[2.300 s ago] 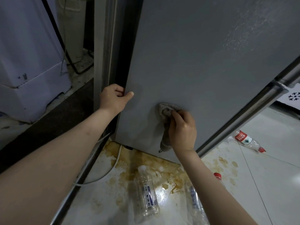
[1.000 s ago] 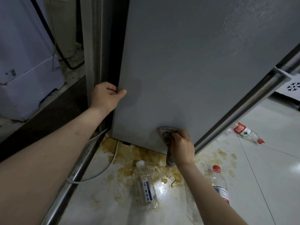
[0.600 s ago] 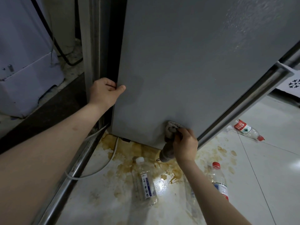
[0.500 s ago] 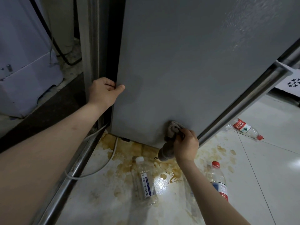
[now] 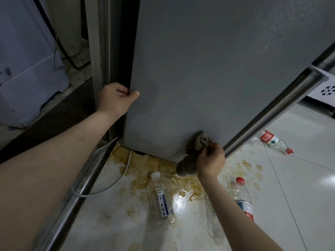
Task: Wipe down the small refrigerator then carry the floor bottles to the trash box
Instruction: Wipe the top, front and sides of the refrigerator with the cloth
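1. At far left a white appliance stands behind a dark floor strip, with a black cable running down beside it.
2. The left hand grips the rear vertical edge of the refrigerator's grey side panel. Its fingers are curled shut around that edge and out of sight behind it, while the thumb lies flat on the panel face.
3. Below that hand a white power cord loops over the floor, next to a metal rail.
4. The floor tiles under the refrigerator carry brown dried stains and a wet glare patch.
5. A clear bottle with a white cap and blue label lies on its side on the stains, below the panel's lower edge and well apart from both hands.
6. The right hand is closed on a grey-brown cloth. Its fingers pinch the bunched top of the cloth against the panel near the bottom front corner; the rest hangs down in a roll beside the wrist.
7. A bottle with a red cap and red label lies just right of the right forearm.
8. The chrome door handle slants along the refrigerator's front edge.
9. Farther right a third bottle with a red label lies on clean tile, well apart from the hands.
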A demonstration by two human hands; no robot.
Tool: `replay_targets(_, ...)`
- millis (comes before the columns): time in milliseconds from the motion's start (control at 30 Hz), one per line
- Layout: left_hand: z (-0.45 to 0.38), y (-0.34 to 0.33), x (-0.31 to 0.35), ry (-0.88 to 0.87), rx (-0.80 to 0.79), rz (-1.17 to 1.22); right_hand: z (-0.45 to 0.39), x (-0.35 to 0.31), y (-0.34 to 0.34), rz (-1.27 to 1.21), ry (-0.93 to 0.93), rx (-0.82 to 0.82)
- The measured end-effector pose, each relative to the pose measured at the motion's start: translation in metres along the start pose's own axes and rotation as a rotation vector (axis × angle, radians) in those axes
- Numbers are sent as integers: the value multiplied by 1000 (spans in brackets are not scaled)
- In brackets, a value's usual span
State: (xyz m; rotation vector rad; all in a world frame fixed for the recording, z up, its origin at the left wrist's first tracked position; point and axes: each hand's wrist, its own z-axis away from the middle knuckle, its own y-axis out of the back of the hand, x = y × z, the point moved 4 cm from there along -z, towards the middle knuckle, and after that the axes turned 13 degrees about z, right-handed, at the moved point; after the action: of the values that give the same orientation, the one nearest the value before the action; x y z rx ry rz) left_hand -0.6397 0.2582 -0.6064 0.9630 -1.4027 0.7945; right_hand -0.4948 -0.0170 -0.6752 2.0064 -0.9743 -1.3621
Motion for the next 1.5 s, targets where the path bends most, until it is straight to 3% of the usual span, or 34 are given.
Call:
replay_targets(133,-2,-1,-4,4,-11,7,0,8,-2,-39,-57,-30)
replay_targets(333,-1,-1,-3,-9,-7,-3,10,6,-9,-143,-324,-190)
replay_targets(500,0,-1,-3,-9,-11,-8,14,-3,-14,-198,-431,-273)
replay_targets(767,-1,-2,-5,-11,-1,5,4,0,-7,-146,-316,-207)
replay_targets(967,-1,-2,-6,-2,-2,20,-8,50,4,-143,-479,-109)
replay_targets(1233,2,-3,-3,-5,24,-1,-4,22,-3,-115,-358,-144)
replay_targets(1500,8,-4,1,-3,62,-1,2,34,-12,-104,-467,-197)
